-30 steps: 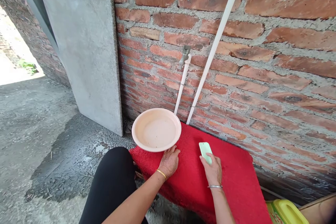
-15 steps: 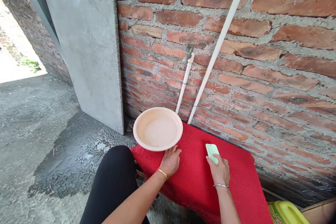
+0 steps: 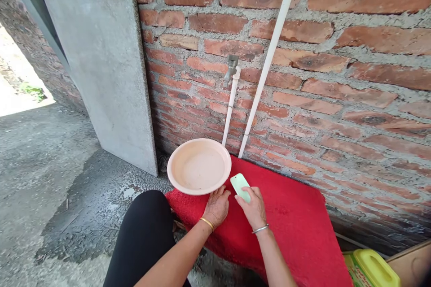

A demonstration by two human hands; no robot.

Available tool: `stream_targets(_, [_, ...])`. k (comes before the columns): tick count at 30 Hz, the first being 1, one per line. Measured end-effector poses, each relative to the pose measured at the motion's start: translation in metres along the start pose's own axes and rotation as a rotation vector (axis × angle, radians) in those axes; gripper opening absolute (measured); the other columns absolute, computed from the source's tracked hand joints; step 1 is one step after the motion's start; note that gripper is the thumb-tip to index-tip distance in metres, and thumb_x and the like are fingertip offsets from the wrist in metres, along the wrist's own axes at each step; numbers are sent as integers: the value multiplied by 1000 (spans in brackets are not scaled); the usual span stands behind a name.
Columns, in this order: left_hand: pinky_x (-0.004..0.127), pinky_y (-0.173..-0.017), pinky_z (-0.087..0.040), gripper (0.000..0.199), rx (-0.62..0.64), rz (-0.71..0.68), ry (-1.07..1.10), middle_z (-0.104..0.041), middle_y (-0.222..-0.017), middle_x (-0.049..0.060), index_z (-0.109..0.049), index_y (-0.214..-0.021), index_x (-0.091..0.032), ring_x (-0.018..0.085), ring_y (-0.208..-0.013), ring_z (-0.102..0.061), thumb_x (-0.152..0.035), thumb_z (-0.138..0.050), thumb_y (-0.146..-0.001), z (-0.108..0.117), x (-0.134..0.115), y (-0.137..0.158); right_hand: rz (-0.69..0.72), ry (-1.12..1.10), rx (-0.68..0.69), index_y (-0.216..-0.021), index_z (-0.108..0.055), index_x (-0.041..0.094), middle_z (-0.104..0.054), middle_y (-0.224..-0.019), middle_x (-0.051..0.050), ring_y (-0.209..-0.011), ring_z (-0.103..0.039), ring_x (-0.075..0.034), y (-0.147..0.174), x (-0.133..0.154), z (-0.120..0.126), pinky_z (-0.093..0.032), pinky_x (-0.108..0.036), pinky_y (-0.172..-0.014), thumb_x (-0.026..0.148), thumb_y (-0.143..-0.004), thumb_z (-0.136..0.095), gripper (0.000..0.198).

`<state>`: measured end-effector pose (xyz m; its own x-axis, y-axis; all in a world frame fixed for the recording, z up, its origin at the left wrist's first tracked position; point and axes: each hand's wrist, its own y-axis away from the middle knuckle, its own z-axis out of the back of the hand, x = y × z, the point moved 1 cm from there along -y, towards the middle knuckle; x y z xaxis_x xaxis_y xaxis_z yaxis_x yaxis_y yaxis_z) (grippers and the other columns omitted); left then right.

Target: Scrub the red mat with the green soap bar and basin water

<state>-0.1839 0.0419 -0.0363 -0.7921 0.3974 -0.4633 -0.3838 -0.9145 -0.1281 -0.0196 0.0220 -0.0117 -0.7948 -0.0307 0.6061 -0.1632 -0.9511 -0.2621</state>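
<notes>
Green object (image 3: 238, 182) partly covered, yellow jug (image 3: 380, 273) cropped

The right hand (image 3: 252, 207) is closed in a grip, its forearm (image 3: 274, 254) stretched out behind it; just left of that grip, the left hand (image 3: 216, 209) is held palm down, its fingers (image 3: 219, 193) pointed forward.

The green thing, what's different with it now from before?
The right hand moved the green thing leftward across the red cloth, closer to the basin, with its far end turned more left. Nothing was grabbed or let go. The left hand and the basin stayed put.
</notes>
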Motion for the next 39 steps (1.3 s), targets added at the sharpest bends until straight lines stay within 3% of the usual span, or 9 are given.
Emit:
stream_targets(4, [42, -113, -33, 40, -22, -17, 0, -56, -133, 10, -63, -116, -19, 25, -131, -45, -7, -46, -83, 1, -1, -1, 28, 109, 93, -98, -71, 28, -57, -93, -2, -90, -61, -20, -5, 8, -9, -48, -30, -82, 34, -74, -69, 25])
stream_targets(8, [42, -113, -34, 40, 8, 11, 4, -56, -134, 11, -63, -119, -18, 25, -130, -47, -9, -45, -84, 0, 0, 0, -110, 166, 115, -103, -71, 28, -57, -96, -3, -92, -61, -20, -7, -10, -4, -48, -30, -81, 41, -77, -65, 29])
stream_targets(18, [41, -113, -34, 41, 10, 35, 16, -55, -137, 11, -63, -122, -18, 25, -130, -47, -11, -43, -88, -2, -1, 0, -524, 395, -138, -116, -67, 29, -59, -101, -7, -93, -59, -26, 7, -96, 63, -48, -37, -82, 59, -80, -54, 49])
stream_targets(21, [41, -113, -34, 40, 9, 42, 18, -55, -137, 12, -64, -122, -18, 25, -130, -47, -10, -44, -87, -1, -2, 1, -596, 396, -202, -117, -67, 27, -59, -101, -10, -92, -58, -29, 12, -108, 74, -48, -40, -78, 61, -79, -53, 53])
stream_targets(26, [41, -113, -34, 41, 15, 43, 16, -56, -138, 11, -63, -122, -20, 25, -131, -47, -10, -44, -87, -1, -2, 1, -400, 182, -200, -105, -70, 26, -58, -98, -6, -92, -59, -26, 5, -78, 46, -47, -37, -84, 57, -74, -60, 45])
stream_targets(29, [41, -113, -35, 45, -19, 57, 12, -55, -139, 11, -59, -128, -18, 25, -132, -47, -10, -44, -87, -3, -1, 1, -204, 48, -95, -99, -71, 26, -57, -97, -4, -95, -59, -23, -3, -39, 14, -46, -33, -88, 51, -74, -63, 37])
stream_targets(33, [46, -112, -37, 46, -69, 98, -45, -56, -136, 15, -53, -134, -14, 27, -131, -48, -13, -42, -89, -7, 1, 1, -64, 74, 55, -100, -71, 28, -56, -95, -3, -94, -59, -21, -13, -3, -15, -47, -31, -86, 41, -76, -65, 28])
stream_targets(36, [49, -111, -37, 44, -66, 90, -84, -55, -138, 16, -54, -133, -14, 29, -130, -49, -15, -42, -90, -10, 1, 0, -57, 162, 102, -103, -71, 29, -56, -95, -2, -90, -60, -20, -17, -5, -15, -47, -31, -83, 41, -77, -66, 29])
stream_targets(39, [47, -113, -35, 42, -48, 79, -99, -53, -142, 16, -58, -130, -15, 29, -132, -48, -16, -43, -91, -10, -1, 0, -170, 251, 50, -107, -71, 28, -56, -97, -3, -91, -60, -21, -16, -32, 6, -47, -32, -84, 46, -79, -62, 34])
